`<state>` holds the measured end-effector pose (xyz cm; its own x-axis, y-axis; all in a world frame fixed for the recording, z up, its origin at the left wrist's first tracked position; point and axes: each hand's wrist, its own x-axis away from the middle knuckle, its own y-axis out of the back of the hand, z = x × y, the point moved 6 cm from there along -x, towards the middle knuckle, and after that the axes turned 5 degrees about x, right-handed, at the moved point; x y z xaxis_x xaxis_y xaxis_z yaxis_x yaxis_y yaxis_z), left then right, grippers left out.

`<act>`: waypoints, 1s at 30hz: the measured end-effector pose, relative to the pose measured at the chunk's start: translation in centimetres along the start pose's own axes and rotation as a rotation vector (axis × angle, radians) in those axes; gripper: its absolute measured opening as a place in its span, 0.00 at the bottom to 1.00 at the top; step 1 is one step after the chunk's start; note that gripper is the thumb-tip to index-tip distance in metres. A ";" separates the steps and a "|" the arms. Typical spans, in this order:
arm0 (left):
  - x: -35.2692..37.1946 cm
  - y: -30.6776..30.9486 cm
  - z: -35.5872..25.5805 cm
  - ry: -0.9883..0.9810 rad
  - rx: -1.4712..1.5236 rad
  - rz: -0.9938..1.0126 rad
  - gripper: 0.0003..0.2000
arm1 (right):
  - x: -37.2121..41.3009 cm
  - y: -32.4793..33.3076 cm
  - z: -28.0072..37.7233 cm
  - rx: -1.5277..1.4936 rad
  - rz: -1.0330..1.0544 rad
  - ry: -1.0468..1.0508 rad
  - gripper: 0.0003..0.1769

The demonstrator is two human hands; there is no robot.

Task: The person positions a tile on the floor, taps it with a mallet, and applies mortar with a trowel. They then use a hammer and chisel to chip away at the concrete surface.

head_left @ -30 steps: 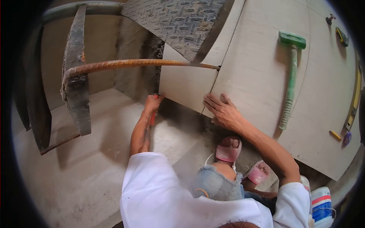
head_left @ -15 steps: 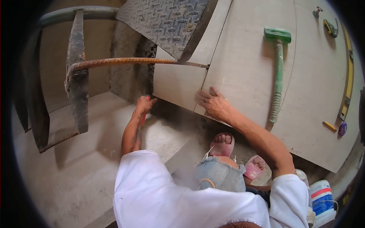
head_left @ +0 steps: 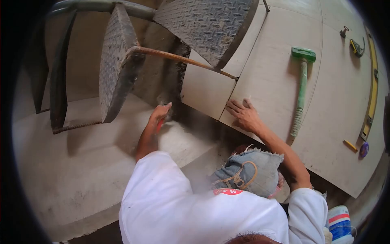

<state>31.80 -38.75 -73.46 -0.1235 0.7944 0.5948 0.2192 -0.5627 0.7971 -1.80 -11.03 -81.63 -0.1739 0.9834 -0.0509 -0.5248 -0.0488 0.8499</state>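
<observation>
My left hand (head_left: 161, 112) is closed around the red handle (head_left: 160, 124) of what looks like a trowel, beside the dark gap at the tile edge. The tool's greyish blade end (head_left: 163, 98) is blurred and partly hidden. My right hand (head_left: 246, 117) rests palm down with fingers apart on a large beige tile (head_left: 272, 73), near the seam with a smaller cut tile (head_left: 207, 91). To the right of that hand, a green mallet (head_left: 302, 87) lies on the tiles.
A metal stair with a tread plate (head_left: 211, 28) and a rusty rebar rod (head_left: 174, 56) overhangs the left side. At right lie a yellow level (head_left: 371, 89), tape measure (head_left: 357, 49), pencil (head_left: 350, 145) and purple round object (head_left: 364, 149). A bucket (head_left: 340, 223) stands lower right.
The view has shifted, so the stair and tiles appear further right. My right hand, blurred before, lies flatter on the tile. My knee now covers most of the pink slippers.
</observation>
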 end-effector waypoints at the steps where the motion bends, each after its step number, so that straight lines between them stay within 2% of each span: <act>1: -1.6 0.1 1.1 -0.006 0.135 -0.046 0.26 | 0.1 0.1 -0.3 0.004 -0.009 0.001 0.41; 4: -1.0 -2.9 0.2 0.016 0.733 -0.029 0.21 | 0.1 0.4 -0.2 0.064 0.058 0.030 0.38; 5: -0.3 -4.0 -0.8 0.057 0.668 -0.067 0.19 | -0.3 1.1 -0.1 0.098 0.096 0.057 0.37; 6: 0.5 -5.2 -1.7 0.099 0.607 -0.106 0.18 | -0.9 2.1 -0.3 -0.020 0.231 0.020 0.34; 8: 0.7 -7.1 -2.1 0.048 0.643 -0.119 0.17 | -1.7 5.4 0.0 -0.249 0.492 -0.069 0.27; 9: 1.4 -7.4 -3.0 -0.022 0.501 -0.277 0.17 | -1.6 7.9 0.0 -0.266 0.447 -0.070 0.25; 11: 1.5 -9.9 -3.9 -0.116 0.095 -0.436 0.14 | -1.7 12.4 1.3 -0.306 0.371 -0.036 0.21; 12: 4.0 -10.4 -5.9 -0.198 -0.084 -0.559 0.16 | -1.8 15.0 2.6 -0.316 0.268 0.020 0.20; 13: 5.1 -11.5 -6.8 -0.135 -0.093 -0.521 0.25 | -1.2 17.9 3.4 -0.325 0.161 0.058 0.18; 14: 7.9 -11.7 -9.1 -0.091 -0.071 -0.437 0.28 | -0.7 21.0 4.9 -0.308 0.172 0.086 0.21; 15: 8.0 -12.5 -9.5 -0.124 -0.090 -0.409 0.29 | -0.3 23.8 7.1 -0.299 0.184 0.112 0.24; 17: 8.3 -14.3 -10.0 -0.194 -0.146 -0.338 0.30 | 2.0 27.2 10.6 -0.313 0.060 0.251 0.26; 18: 8.2 -14.6 -10.2 -0.154 -0.123 -0.438 0.29 | 3.5 28.4 12.1 -0.345 -0.003 0.298 0.26; 20: 5.9 -13.5 -9.2 -0.134 -0.062 -0.362 0.25 | 6.5 30.1 15.0 -0.405 0.013 0.316 0.27; 21: 4.4 -12.1 -8.0 -0.115 -0.038 -0.324 0.24 | 7.6 30.4 16.4 -0.388 0.095 0.326 0.27; 23: 0.0 -9.2 -5.2 0.119 -0.017 -0.159 0.19 | 10.0 30.0 18.3 -0.383 0.082 0.457 0.27; 24: -3.4 -7.9 -2.8 0.084 0.073 -0.208 0.17 | 10.5 29.7 18.8 -0.370 0.056 0.515 0.26; 26: -4.2 -7.6 -0.7 0.122 0.426 -0.233 0.15 | 10.4 27.3 18.6 -0.345 0.034 0.439 0.27; 28: 0.9 -7.3 -1.0 0.262 0.978 -0.204 0.15 | 10.2 26.8 18.5 -0.389 -0.014 0.436 0.29; 30: 1.9 -8.7 -0.2 0.266 1.120 -0.219 0.15 | 10.0 26.3 18.1 -0.440 0.011 0.393 0.29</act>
<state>29.46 -32.43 -79.22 -0.4337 0.7019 0.5650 0.8818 0.2017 0.4264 -2.31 0.71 -50.31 -0.4326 0.8482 -0.3055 -0.8033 -0.2088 0.5578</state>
